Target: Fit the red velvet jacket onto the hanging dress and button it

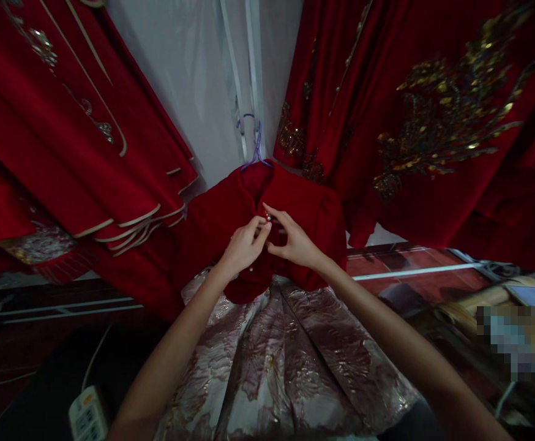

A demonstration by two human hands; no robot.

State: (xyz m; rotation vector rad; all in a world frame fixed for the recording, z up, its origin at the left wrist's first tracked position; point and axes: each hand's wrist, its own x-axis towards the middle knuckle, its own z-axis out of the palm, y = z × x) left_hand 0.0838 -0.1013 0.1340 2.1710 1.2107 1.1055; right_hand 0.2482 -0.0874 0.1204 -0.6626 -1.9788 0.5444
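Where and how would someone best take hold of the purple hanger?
Probably by the hanger's stem, pinched from the front, just above the red jacket. That thin part shows bare, while its arms slope down into the neckline. The left hand and right hand are lower, at the jacket's front, clear of it.

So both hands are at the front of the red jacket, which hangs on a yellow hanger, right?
The hanger is purple-blue, not yellow; see the head view. The left hand and right hand are at the red jacket's front, as you say.
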